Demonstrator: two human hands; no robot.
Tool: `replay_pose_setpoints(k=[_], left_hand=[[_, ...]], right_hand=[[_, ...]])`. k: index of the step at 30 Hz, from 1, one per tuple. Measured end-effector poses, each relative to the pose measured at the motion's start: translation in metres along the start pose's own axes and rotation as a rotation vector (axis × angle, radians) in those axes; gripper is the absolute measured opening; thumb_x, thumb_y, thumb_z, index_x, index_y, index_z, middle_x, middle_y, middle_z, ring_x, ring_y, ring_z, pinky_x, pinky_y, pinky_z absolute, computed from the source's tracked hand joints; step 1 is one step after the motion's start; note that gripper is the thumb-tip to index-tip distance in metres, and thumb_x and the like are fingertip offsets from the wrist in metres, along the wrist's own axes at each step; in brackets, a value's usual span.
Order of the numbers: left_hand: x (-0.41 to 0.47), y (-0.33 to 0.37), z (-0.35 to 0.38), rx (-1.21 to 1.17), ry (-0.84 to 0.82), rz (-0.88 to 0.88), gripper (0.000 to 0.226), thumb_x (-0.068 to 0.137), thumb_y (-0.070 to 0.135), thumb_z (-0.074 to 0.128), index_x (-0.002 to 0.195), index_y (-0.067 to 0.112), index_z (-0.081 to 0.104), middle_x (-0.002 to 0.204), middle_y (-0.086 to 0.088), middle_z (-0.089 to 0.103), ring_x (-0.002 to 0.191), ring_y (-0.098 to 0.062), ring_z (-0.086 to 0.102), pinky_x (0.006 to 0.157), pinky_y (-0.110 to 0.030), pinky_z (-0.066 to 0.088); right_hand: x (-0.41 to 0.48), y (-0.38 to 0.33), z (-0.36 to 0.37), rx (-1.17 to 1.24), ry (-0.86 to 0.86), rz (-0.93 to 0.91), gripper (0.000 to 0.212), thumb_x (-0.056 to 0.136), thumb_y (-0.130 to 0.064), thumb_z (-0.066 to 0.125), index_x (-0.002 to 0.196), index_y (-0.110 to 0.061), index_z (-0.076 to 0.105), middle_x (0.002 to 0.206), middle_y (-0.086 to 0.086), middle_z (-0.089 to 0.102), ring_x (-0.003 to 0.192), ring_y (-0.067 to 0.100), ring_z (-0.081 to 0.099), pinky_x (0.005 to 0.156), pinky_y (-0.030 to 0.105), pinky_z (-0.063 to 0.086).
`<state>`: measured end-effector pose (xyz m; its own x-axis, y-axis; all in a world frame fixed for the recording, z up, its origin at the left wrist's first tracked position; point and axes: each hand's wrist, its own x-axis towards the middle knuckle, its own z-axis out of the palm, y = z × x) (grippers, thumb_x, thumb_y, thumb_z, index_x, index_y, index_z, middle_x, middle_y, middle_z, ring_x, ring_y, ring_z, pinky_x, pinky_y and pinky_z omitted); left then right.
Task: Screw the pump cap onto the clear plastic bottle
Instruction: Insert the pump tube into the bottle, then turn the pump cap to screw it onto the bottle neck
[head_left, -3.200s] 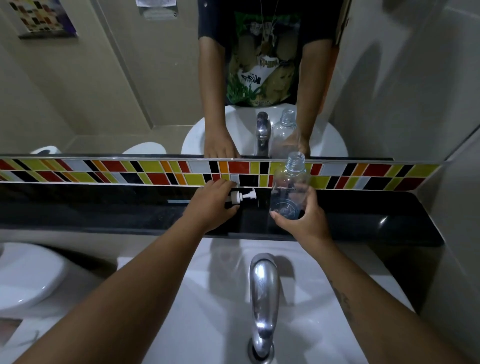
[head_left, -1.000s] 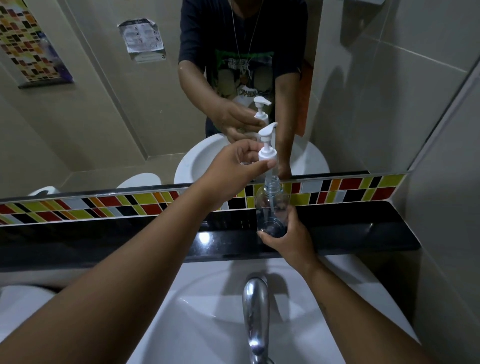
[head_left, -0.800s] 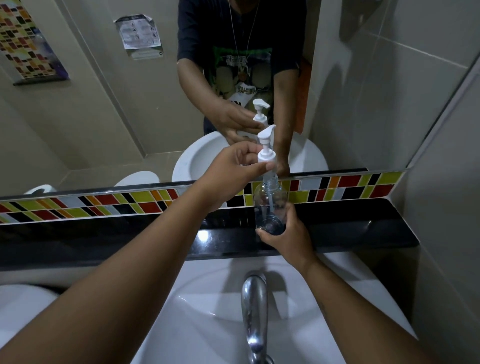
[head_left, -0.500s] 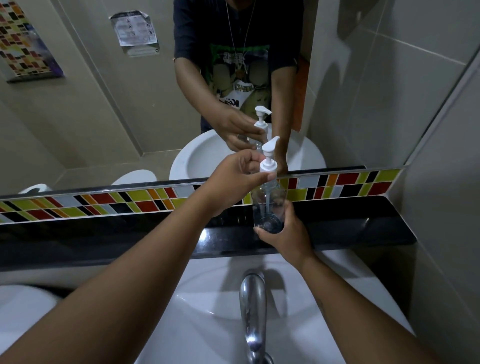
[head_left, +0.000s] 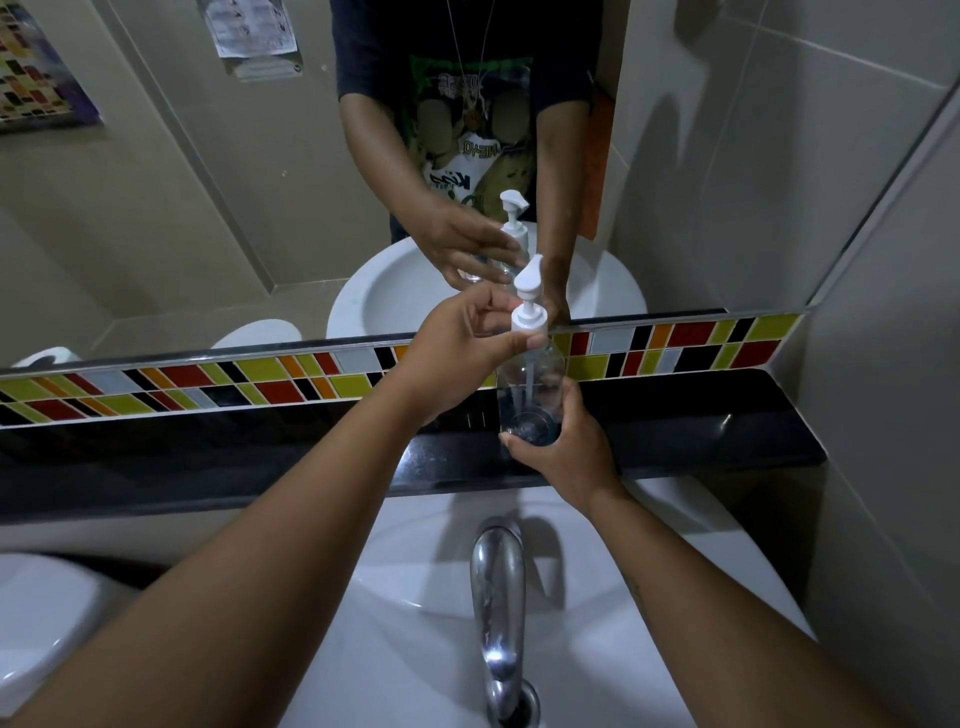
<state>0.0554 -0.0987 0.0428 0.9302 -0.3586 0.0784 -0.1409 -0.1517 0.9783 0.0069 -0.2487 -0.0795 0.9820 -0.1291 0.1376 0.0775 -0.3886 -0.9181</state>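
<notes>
The clear plastic bottle (head_left: 532, 395) is held upright above the black ledge, with my right hand (head_left: 563, 449) wrapped around its base. The white pump cap (head_left: 529, 306) sits on the bottle's neck, its dip tube running down inside the bottle. My left hand (head_left: 465, 351) pinches the cap's collar between thumb and fingers from the left. The nozzle points up and to the right. Whether the cap's thread is engaged cannot be seen.
A black ledge (head_left: 701, 436) runs below a strip of coloured tiles (head_left: 208, 382) and a mirror (head_left: 234, 208). A chrome tap (head_left: 497, 608) stands over the white basin (head_left: 415, 649) close to me. A tiled wall (head_left: 893, 415) closes the right side.
My left hand took the pump cap from the ledge, raised it over the bottle and lowered it, tube first, until the collar sat on the neck. My right hand kept hold of the bottle.
</notes>
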Motion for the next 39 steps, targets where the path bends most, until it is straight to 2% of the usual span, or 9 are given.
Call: replay_pose_setpoints(k=[6, 9, 13, 19, 22, 24, 27, 32, 39], left_hand=[[-0.002, -0.002, 0.004, -0.031, 0.033, 0.006, 0.021, 0.087, 0.009, 0.08, 0.102, 0.015, 0.067, 0.105, -0.011, 0.081, 0.102, -0.029, 0.078, 0.092, -0.041, 0.062], [-0.003, -0.002, 0.004, 0.024, 0.049, 0.014, 0.025, 0.086, 0.014, 0.082, 0.106, 0.017, 0.068, 0.101, -0.003, 0.081, 0.099, -0.017, 0.077, 0.089, -0.033, 0.061], [-0.007, -0.005, 0.001, 0.119, 0.003, -0.081, 0.066, 0.076, 0.025, 0.091, 0.134, 0.021, 0.058, 0.129, 0.005, 0.07, 0.123, -0.007, 0.063, 0.095, -0.025, 0.053], [-0.019, -0.031, 0.002, 0.18, -0.012, -0.168, 0.097, 0.072, 0.035, 0.093, 0.154, 0.027, 0.041, 0.158, 0.001, 0.049, 0.144, -0.022, 0.044, 0.114, -0.047, 0.045], [-0.022, -0.045, 0.006, 0.17, -0.016, -0.197, 0.09, 0.073, 0.034, 0.092, 0.149, 0.034, 0.043, 0.156, 0.002, 0.05, 0.144, -0.024, 0.044, 0.115, -0.049, 0.044], [-0.022, -0.051, 0.009, 0.138, 0.002, -0.207, 0.082, 0.073, 0.031, 0.093, 0.139, 0.04, 0.045, 0.148, 0.008, 0.053, 0.141, -0.023, 0.046, 0.112, -0.049, 0.047], [-0.019, -0.062, 0.011, 0.108, 0.054, -0.2, 0.067, 0.075, 0.026, 0.093, 0.128, 0.036, 0.053, 0.132, 0.014, 0.06, 0.133, -0.022, 0.056, 0.105, -0.05, 0.055], [-0.015, -0.082, 0.007, 0.12, 0.079, -0.186, 0.069, 0.071, 0.028, 0.094, 0.127, 0.039, 0.055, 0.134, 0.007, 0.064, 0.127, -0.022, 0.061, 0.103, -0.05, 0.056], [-0.014, -0.102, 0.01, 0.19, 0.057, -0.174, 0.074, 0.073, 0.026, 0.094, 0.135, 0.027, 0.054, 0.124, 0.014, 0.066, 0.117, -0.01, 0.063, 0.092, -0.023, 0.053]], right_hand=[[0.001, -0.002, 0.0, -0.013, -0.001, 0.014, 0.08, 0.067, -0.034, 0.086, 0.131, -0.025, 0.041, 0.115, -0.011, 0.057, 0.1, 0.007, 0.057, 0.079, 0.01, 0.043], [0.001, -0.003, 0.0, -0.012, 0.007, 0.015, 0.079, 0.066, -0.033, 0.087, 0.13, -0.025, 0.041, 0.114, -0.012, 0.057, 0.1, 0.007, 0.057, 0.076, 0.006, 0.041], [0.002, -0.003, 0.0, -0.008, -0.002, 0.051, 0.079, 0.065, -0.033, 0.087, 0.129, -0.029, 0.041, 0.114, -0.013, 0.057, 0.101, 0.007, 0.056, 0.076, 0.01, 0.041], [0.003, -0.005, -0.01, 0.108, -0.107, 0.129, 0.097, 0.061, -0.023, 0.092, 0.139, -0.028, 0.034, 0.123, -0.015, 0.052, 0.112, 0.003, 0.049, 0.074, 0.005, 0.042], [0.004, 0.002, -0.012, 0.15, -0.133, 0.123, 0.093, 0.066, -0.02, 0.089, 0.139, -0.035, 0.034, 0.133, -0.014, 0.049, 0.126, 0.007, 0.046, 0.099, 0.022, 0.041], [0.006, 0.006, -0.012, 0.151, -0.105, 0.134, 0.079, 0.07, -0.015, 0.085, 0.131, -0.036, 0.04, 0.129, -0.01, 0.056, 0.127, 0.013, 0.05, 0.106, 0.032, 0.041], [0.006, 0.006, -0.01, 0.114, -0.107, 0.118, 0.071, 0.073, -0.011, 0.082, 0.132, -0.024, 0.044, 0.118, -0.008, 0.061, 0.119, 0.012, 0.054, 0.109, 0.032, 0.038], [0.007, 0.008, -0.009, 0.117, -0.126, 0.144, 0.073, 0.074, -0.011, 0.082, 0.135, -0.017, 0.042, 0.121, -0.005, 0.057, 0.122, 0.014, 0.048, 0.106, 0.029, 0.035], [0.017, 0.006, -0.029, 0.043, -0.23, 0.189, 0.064, 0.082, -0.003, 0.074, 0.136, -0.017, 0.044, 0.13, 0.003, 0.056, 0.126, 0.02, 0.049, 0.102, 0.03, 0.039]])
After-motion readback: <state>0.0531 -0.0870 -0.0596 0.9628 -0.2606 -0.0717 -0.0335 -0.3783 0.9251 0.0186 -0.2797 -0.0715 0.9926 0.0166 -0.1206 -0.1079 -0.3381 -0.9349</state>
